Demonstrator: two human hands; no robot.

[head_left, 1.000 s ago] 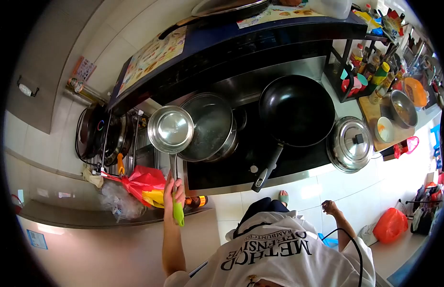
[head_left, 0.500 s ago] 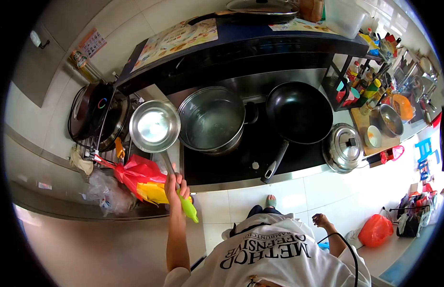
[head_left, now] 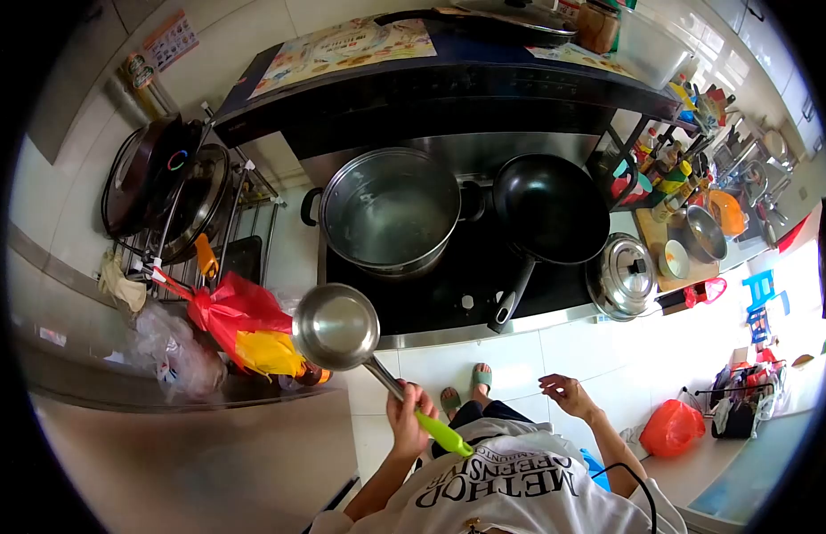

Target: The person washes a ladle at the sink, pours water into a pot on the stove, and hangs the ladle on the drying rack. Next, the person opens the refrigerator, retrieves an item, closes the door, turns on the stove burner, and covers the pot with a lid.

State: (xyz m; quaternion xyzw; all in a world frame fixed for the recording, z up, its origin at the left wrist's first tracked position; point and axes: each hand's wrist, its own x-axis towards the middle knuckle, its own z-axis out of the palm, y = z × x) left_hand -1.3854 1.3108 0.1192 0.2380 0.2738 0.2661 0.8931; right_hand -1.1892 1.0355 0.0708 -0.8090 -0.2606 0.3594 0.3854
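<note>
Steel dipper in left hand, bowl out far-left

Nearest: left hand (head_left: 408, 418) closed round the handle of the steel dipper (head_left: 337, 326), green grip end back toward the shirt (head_left: 502, 476). Long axis runs near-right to far-left, bowl beyond the fingers. Right hand (head_left: 566, 393) off to the right, fingers loosely curled, nothing seen in it; left is nearer the bowl. Farther: bowl sits near-left of the two-handled pot (head_left: 391, 209), apart from it in view, so pot lies far-right of bowl, almost straight far from left hand. Frying pan (head_left: 552, 209) right of pot, steel lid (head_left: 623, 276) right again.
</note>
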